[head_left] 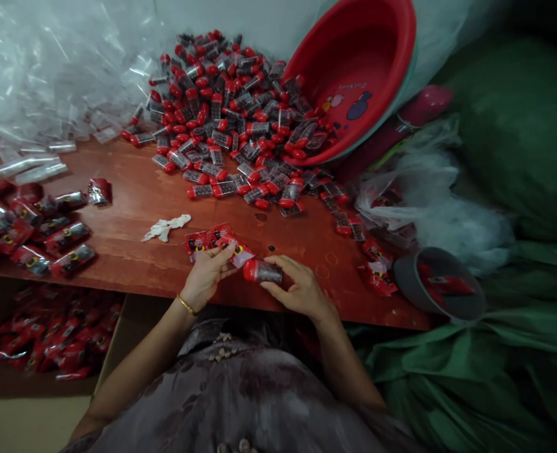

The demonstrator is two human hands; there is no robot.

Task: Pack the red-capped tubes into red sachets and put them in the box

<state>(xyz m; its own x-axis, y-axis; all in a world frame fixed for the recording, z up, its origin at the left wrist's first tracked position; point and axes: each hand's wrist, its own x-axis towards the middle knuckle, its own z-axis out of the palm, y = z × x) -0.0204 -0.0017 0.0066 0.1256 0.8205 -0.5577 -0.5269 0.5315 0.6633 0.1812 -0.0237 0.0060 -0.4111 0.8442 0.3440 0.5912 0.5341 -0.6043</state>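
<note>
My left hand (207, 274), with a gold-coloured bangle at the wrist, pinches a small red printed wrapper (241, 254) between thumb and fingers. Close by, my right hand (301, 290) grips a small clear bottle (269, 273) with a red cap and dark contents. The bottle lies sideways, cap toward the wrapper; whether the two touch I cannot tell. More red printed wrappers (197, 241) lie on the table just beyond my left fingers. A crumpled white scrap (166, 227) rests farther left.
Red-capped bottles (221, 119) are heaped at the back, spilling from a tilted red basin (377, 69). Clear plastic sleeves (46, 82) pile up at left. Wrapped bottles (33, 226) sit at the left edge above a box of red packets (61, 333). A grey bowl (413, 277) stands right.
</note>
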